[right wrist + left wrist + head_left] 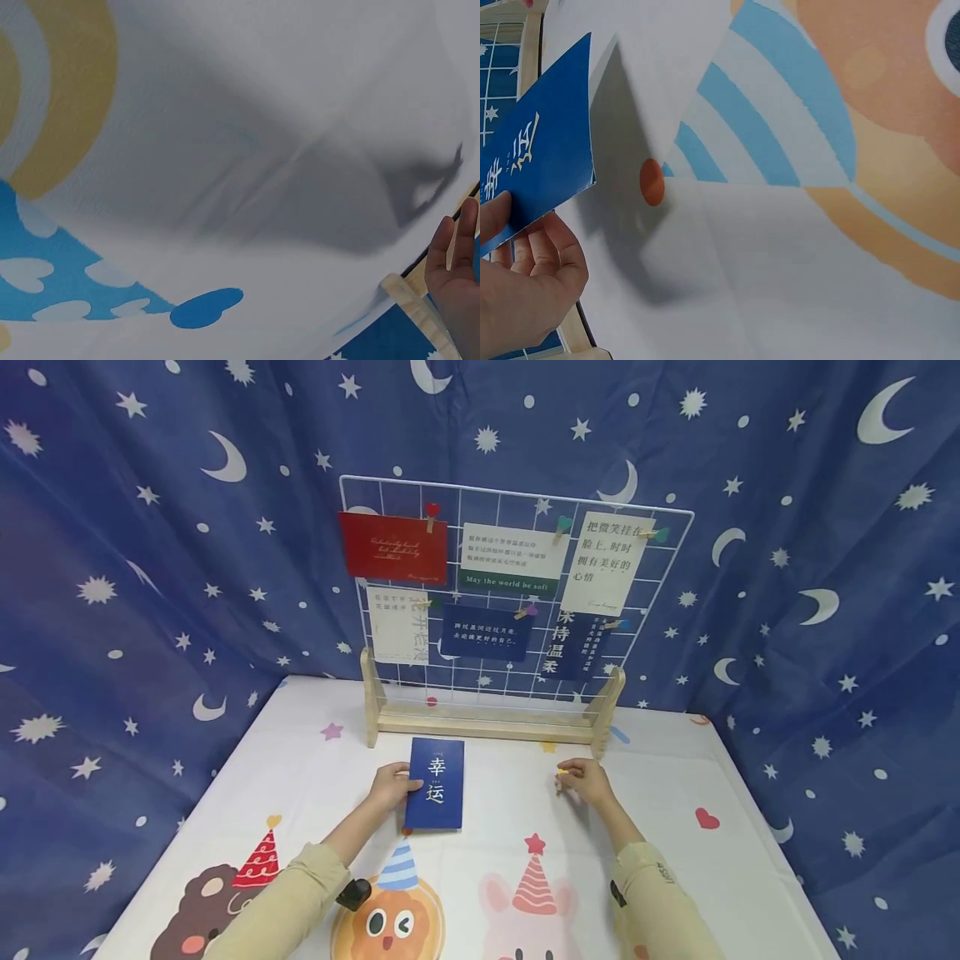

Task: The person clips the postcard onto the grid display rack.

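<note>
My left hand [390, 787] holds a dark blue card [447, 810] by its left edge, thumb on the front. The card carries two large pale Chinese characters and stands upright in the head view. In the left wrist view, the left hand [536, 296] has its thumb on the card [559, 142] and its fingers behind it. To the right, my right hand [588, 781] pinches a small wooden clothespin [558, 783] with a yellow top. The right wrist view catches part of the right hand [459, 281]; the clothespin is hidden there.
Behind the hands stands a white wire grid [480, 683] on a wooden base [480, 724]. Several cards, including a red card [390, 550], hang from it on small clothespins. A white cloth [510, 802] with cartoon prints covers the table. Starry blue curtains [480, 410] surround it.
</note>
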`<state>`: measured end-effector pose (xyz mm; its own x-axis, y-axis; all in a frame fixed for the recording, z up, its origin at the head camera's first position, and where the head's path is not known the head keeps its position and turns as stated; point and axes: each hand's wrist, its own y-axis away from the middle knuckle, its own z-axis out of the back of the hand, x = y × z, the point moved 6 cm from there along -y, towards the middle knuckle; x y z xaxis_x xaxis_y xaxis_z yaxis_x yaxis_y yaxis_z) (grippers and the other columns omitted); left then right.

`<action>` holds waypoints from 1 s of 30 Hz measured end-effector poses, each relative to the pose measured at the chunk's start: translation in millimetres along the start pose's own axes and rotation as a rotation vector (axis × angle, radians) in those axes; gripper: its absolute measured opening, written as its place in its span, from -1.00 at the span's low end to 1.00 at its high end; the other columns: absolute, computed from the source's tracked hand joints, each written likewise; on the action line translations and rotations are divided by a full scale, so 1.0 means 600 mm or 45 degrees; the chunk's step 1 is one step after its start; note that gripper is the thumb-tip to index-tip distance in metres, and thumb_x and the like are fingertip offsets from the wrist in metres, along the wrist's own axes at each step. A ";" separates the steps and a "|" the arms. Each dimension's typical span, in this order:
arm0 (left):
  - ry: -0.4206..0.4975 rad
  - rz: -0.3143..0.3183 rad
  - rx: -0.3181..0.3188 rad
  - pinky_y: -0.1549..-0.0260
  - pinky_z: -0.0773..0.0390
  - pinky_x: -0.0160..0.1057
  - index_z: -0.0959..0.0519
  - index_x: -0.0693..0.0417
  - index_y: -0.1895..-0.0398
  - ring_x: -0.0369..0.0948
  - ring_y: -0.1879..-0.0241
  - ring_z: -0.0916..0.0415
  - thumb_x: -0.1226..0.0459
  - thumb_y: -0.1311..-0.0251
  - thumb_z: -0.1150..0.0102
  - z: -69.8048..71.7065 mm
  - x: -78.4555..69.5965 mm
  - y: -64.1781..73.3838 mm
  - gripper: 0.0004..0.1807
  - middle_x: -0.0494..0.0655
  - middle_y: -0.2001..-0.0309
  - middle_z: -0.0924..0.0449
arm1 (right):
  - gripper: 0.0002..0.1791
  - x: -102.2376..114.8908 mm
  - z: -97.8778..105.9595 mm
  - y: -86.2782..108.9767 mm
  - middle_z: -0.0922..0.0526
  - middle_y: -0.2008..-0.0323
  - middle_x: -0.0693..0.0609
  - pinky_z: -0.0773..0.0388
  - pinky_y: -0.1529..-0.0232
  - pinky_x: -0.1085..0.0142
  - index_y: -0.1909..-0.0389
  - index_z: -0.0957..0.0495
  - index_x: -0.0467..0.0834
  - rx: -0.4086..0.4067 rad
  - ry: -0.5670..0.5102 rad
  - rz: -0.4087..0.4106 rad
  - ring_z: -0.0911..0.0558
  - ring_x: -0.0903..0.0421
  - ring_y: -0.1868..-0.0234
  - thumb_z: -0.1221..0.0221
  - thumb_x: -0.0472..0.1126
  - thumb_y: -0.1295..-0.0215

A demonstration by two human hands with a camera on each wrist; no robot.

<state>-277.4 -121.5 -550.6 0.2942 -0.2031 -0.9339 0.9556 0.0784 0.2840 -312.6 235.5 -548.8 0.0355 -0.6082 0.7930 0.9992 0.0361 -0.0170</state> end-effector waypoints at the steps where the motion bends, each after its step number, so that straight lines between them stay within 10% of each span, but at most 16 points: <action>1: -0.003 0.002 -0.001 0.48 -0.60 -0.35 -0.45 0.48 0.01 -0.28 0.50 -0.57 0.51 -0.11 -0.15 0.000 0.000 -0.001 -0.65 0.24 0.30 -0.67 | -0.80 0.000 0.001 0.000 -0.70 0.27 -0.29 -0.56 0.26 0.30 0.20 -0.60 -0.41 -0.005 0.011 0.002 -0.67 -0.05 0.27 -0.22 -0.39 -0.16; 30: -0.028 -0.026 -0.011 0.38 -0.60 -0.33 -0.47 0.41 0.06 -0.24 0.40 -0.59 0.49 -0.13 -0.15 -0.007 -0.050 -0.031 -0.71 0.29 0.18 -0.65 | -0.85 0.053 -0.006 -0.013 -0.66 0.35 -0.33 -0.48 0.40 0.58 0.33 -0.55 -0.46 0.029 -0.193 0.201 -0.60 0.27 0.40 -0.25 -0.45 -0.10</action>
<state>-303.9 -112.6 -528.9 0.2748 -0.2260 -0.9346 0.9613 0.0820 0.2629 -319.0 212.8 -525.5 0.1865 -0.4676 0.8640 0.9808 0.1402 -0.1358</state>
